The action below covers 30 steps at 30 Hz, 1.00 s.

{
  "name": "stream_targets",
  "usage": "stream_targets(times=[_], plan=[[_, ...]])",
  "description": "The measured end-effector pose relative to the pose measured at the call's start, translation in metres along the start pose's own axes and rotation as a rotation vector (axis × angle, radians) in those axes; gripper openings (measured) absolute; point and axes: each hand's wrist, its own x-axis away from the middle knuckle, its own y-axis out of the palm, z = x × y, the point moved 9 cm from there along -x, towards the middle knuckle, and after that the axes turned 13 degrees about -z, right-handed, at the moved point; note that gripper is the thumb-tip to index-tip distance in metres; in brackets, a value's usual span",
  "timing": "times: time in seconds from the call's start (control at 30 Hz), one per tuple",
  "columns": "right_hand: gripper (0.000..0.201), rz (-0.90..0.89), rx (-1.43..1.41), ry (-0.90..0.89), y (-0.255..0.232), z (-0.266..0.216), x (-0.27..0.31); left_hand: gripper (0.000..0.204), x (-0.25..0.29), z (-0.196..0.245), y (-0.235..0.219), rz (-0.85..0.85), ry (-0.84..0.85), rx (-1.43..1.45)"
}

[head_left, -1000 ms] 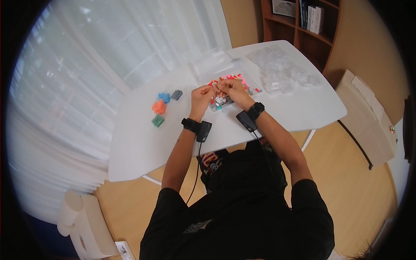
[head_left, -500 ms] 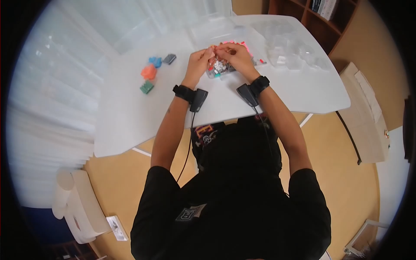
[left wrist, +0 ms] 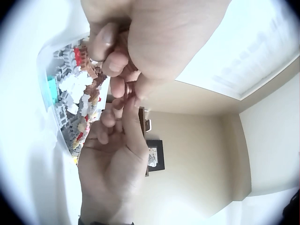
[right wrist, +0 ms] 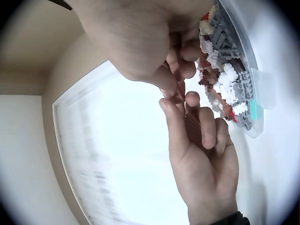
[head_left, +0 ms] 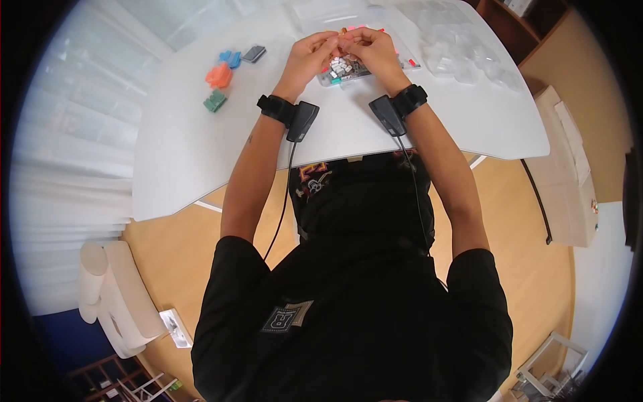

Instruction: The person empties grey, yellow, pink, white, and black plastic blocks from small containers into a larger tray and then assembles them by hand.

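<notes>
My left hand (head_left: 305,61) and right hand (head_left: 378,55) meet fingertip to fingertip over a clear plastic box (right wrist: 246,51) of small building bricks. Thumbs and index fingers of both hands pinch a small reddish-brown brick (left wrist: 129,89), seen between the tips in the left wrist view. Its shape is mostly covered by the fingers. In the box lie white bricks (right wrist: 227,82), grey bricks (right wrist: 225,40) and brown bricks (right wrist: 209,77), with a few red ones and a teal piece (right wrist: 253,110) near one end.
Left of the hands on the white table (head_left: 181,147) lie a dark grey block (head_left: 254,53), a blue piece (head_left: 230,59), an orange piece (head_left: 219,76) and a green piece (head_left: 214,100). Clear plastic containers (head_left: 455,53) stand at the right. The table's front edge runs before my body.
The head view has tilted downward, so the table and hands sit higher in it. Both hands keep pinching together over the box, with only slight finger movement.
</notes>
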Motion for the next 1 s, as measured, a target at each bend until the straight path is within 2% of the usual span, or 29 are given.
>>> stream_targets(times=[0.03, 0.1, 0.23, 0.33, 0.53, 0.6, 0.73, 0.8, 1.0], plan=[[0.015, 0.004, -0.001, -0.001, -0.002, -0.004, 0.001, 0.029, 0.000, 0.002, -0.004, 0.060, 0.039, 0.006], [0.020, -0.041, 0.030, 0.145, -0.003, 0.003, 0.003, 0.025, 0.000, 0.001, -0.007, 0.052, 0.027, -0.022], [0.022, -0.080, 0.017, 0.112, 0.001, 0.003, 0.004, 0.022, 0.003, 0.004, -0.002, 0.016, -0.031, -0.036], [0.017, -0.138, -0.125, 0.084, 0.003, 0.012, -0.001, 0.022, 0.002, 0.002, 0.000, -0.014, -0.008, 0.028], [0.019, -0.144, -0.185, 0.087, 0.002, 0.014, -0.003, 0.022, 0.002, 0.002, -0.004, 0.020, -0.015, 0.059], [0.018, 0.050, -0.059, 0.035, -0.011, 0.009, 0.000, 0.022, 0.001, -0.001, -0.008, 0.029, -0.017, 0.054], [0.016, 0.112, 0.066, 0.051, -0.011, -0.005, 0.006, 0.021, 0.003, 0.000, -0.008, 0.074, -0.006, 0.038], [0.015, -0.054, 0.076, 0.057, 0.004, -0.001, 0.001, 0.021, 0.002, -0.003, -0.009, 0.073, -0.017, 0.028], [0.018, -0.099, -0.063, 0.051, 0.004, 0.005, 0.001, 0.022, 0.002, -0.003, -0.006, 0.030, -0.006, 0.048]])
